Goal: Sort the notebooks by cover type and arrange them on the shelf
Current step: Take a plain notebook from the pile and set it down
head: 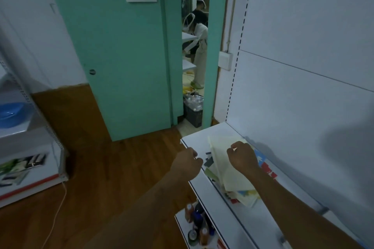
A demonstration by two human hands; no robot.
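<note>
A loose pile of notebooks (pixel 224 168) lies on the white shelf (pixel 202 137) at the lower right. The top one has a plain pale yellow cover; covers with red, blue and grey patterns stick out underneath. My right hand (pixel 241 156) rests on the pale yellow notebook with its fingers curled under; whether it grips the cover is hidden. My left hand (pixel 188 162) hovers at the shelf's front edge, left of the pile, fingers curled and holding nothing that I can see.
A lower shelf (pixel 182 226) beneath holds bottles (pixel 197 222). Another shelf unit (pixel 30 168) with notebooks and a blue basin (pixel 14 114) stands at the left. A green door (pixel 121 56) stands ajar ahead; people stand beyond it. A white cable (pixel 58 206) crosses the wooden floor.
</note>
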